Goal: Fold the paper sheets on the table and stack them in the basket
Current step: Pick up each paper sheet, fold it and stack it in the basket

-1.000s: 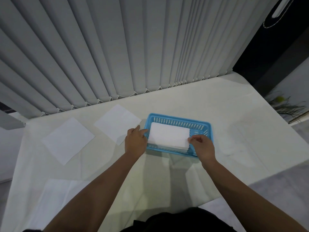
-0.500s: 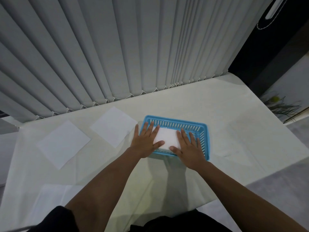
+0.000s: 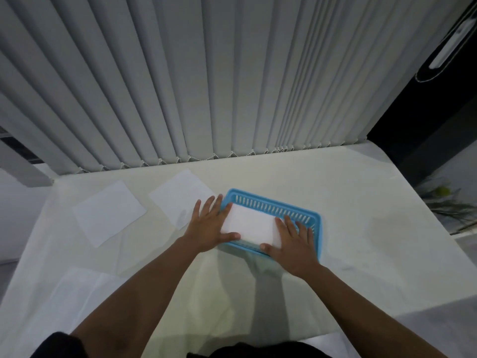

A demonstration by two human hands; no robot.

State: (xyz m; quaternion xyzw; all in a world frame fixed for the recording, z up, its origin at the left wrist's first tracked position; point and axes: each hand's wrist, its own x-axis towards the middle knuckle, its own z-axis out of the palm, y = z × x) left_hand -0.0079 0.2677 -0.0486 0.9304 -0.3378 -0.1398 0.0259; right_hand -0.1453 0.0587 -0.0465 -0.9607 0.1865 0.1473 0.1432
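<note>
No brand, label or writing can be read on anything in view. Nearest the camera, a dark garment point(image 3: 258, 351) is cut off by the bottom edge, and two bare forearms reach from it toward the basket point(image 3: 316, 228). Near-left of the basket, a sheet point(image 3: 77, 293) lies flat on the surface point(image 3: 361, 215), pale and hard to tell from the cloth under it. The left hand point(image 3: 209, 228) is spread flat, fingers splayed, palm down over the basket's left end; its thumb rests on the stack point(image 3: 251, 226) and its fingertips reach over the left rim. The right hand point(image 3: 293, 244) is likewise spread flat, palm down on the stack's right end, its thumb along the near edge of the stack, its fingers over the basket's right part. Neither hand pinches anything. The stack of folded white paper lies inside the blue basket, its middle showing between the hands and its ends hidden under them; how many sheets it holds cannot be told. Left of the basket an unfolded sheet point(image 3: 180, 197) lies flat, its near corner close by the left hand, and another sheet point(image 3: 109, 213) lies farther left. Beyond the basket, grey vertical blinds point(image 3: 206, 86) hang down to the surface's far edge. Far right of the basket a blurred plant point(image 3: 449, 202) shows past the surface's edge.
</note>
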